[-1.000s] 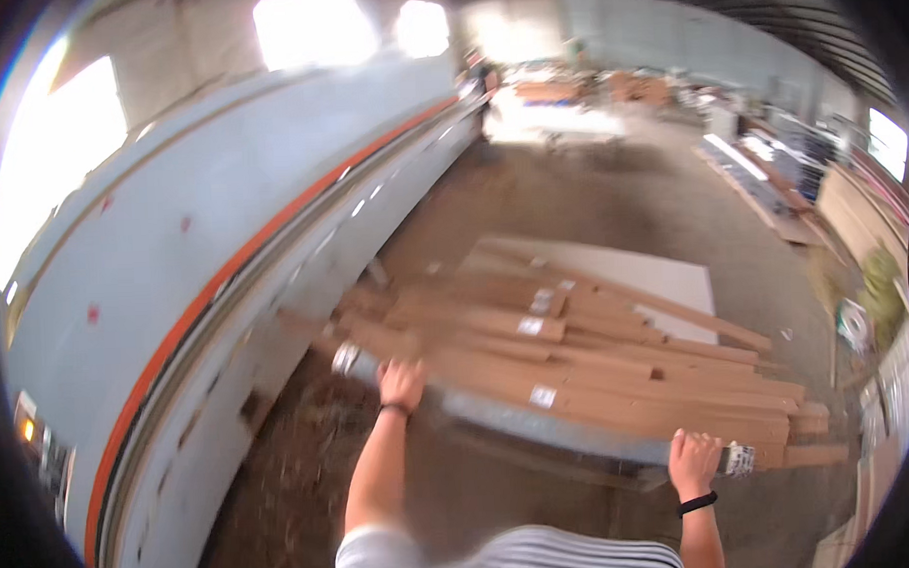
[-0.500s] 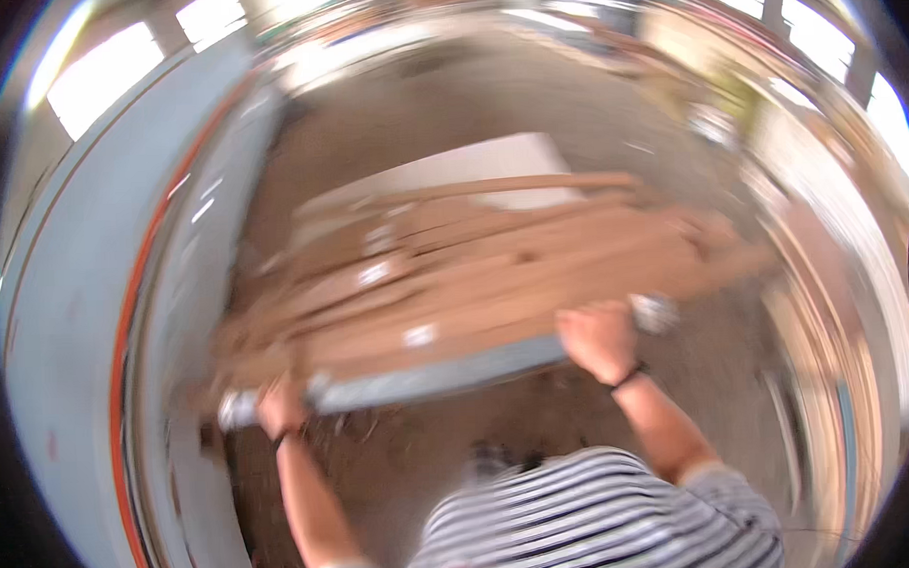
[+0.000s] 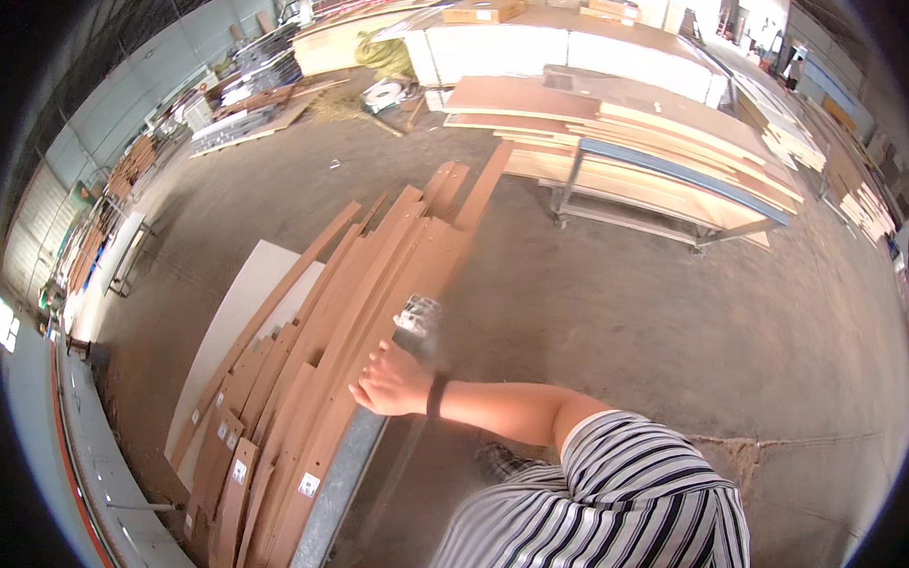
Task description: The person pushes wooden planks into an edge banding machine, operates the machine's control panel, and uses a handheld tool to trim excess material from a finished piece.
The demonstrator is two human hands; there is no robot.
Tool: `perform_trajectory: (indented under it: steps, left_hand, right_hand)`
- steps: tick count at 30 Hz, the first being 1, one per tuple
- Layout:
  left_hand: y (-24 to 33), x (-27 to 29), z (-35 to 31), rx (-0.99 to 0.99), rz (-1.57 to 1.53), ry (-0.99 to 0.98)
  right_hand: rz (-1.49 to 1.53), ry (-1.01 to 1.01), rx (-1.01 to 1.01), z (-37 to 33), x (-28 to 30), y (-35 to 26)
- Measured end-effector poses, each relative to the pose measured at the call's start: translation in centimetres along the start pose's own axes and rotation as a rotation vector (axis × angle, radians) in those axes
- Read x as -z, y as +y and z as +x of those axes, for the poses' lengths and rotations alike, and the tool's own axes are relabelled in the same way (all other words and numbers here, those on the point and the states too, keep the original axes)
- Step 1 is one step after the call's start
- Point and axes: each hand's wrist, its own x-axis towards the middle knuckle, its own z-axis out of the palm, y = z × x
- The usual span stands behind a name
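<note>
Since half a second ago the view has swung round, and now only the right hand (image 3: 393, 383) grips the cart edge (image 3: 334, 489) under brown boards (image 3: 355, 307) at nine o'clock, left hand unseen, boards not yet unloaded.

left hand out of frame, right hand (image 3: 393, 384) fingers hidden over board stack (image 3: 322, 359)

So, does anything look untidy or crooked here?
Yes. The brown boards under the right hand lie fanned out, their far ends uneven, not squared up. The stack on the cart behind also has staggered edges.
</note>
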Motion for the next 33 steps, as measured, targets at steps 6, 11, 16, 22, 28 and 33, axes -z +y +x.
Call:
perform_trajectory:
  steps: [6, 11, 16, 22, 28, 33]
  left_hand:
    - [1.6, 3.5, -8.3, 0.059, -0.027, -0.134]
    - [4.8, 7.3, -14.0, 0.056, -0.042, -0.102]
    - [7.7, 9.7, -18.6, 0.040, -0.041, -0.092]
    - [6.6, 8.9, -23.3, -0.012, -0.051, -0.057]
    - [6.4, 3.0, -28.2, -0.227, 0.060, 0.107]
    - [8.2, 14.6, -31.4, 0.017, -0.083, -0.009]
  right_hand:
    - [0.136, 0.172, 0.029, -9.3, 3.8, 1.0]
    - [0.036, -0.320, -0.055, -14.0, 6.9, 0.4]
    - [0.037, -0.282, 0.012, -19.2, 10.7, -2.8]
    - [0.203, -0.327, 0.063, -24.6, 12.0, -4.2]
    - [0.109, -0.375, 0.059, -24.6, 15.7, -0.4]
    - [0.008, -0.306, 0.076, -22.6, 15.3, -1.4]
